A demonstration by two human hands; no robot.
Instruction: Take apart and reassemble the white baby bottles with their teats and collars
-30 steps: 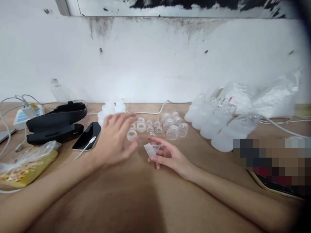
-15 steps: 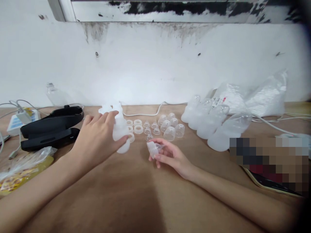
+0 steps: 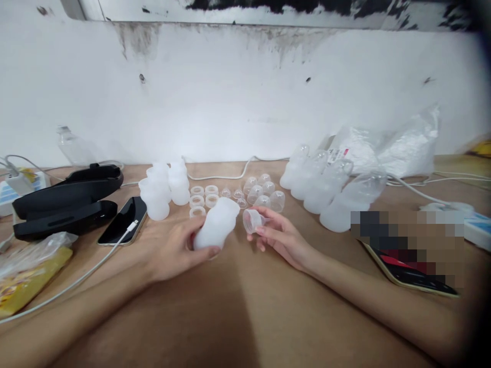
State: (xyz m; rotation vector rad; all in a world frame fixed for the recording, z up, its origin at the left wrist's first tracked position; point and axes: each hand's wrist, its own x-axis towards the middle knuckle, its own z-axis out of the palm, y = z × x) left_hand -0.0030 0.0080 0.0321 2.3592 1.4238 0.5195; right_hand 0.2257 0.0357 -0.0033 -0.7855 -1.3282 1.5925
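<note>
My left hand (image 3: 180, 250) is wrapped round a frosted white baby bottle (image 3: 218, 225), which is tilted with its neck to the upper right. Just right of it, my right hand (image 3: 286, 235) pinches a clear bottle nipple set in a collar ring (image 3: 253, 221), its hollow side turned toward the bottle. Bottle and nipple are close but apart. Behind my hands lie several white collar rings (image 3: 197, 200), several small clear nipples (image 3: 238, 193) and several clear dome caps (image 3: 276, 201). More frosted bottles (image 3: 179, 184) stand upright at the back left.
Several capped bottles (image 3: 301, 171) form a slanting row at the right, before a clear plastic bag of white pieces (image 3: 406, 148). On the left are a black case (image 3: 65, 199), a phone (image 3: 120, 222) with a white cable and a yellow bag (image 3: 42, 271). Another phone (image 3: 414, 276) lies at right.
My left hand has taken a bottle from the front of the left group and brought it right, tilting it. My right hand has turned the nipple's opening toward it. The view has shifted slightly.
</note>
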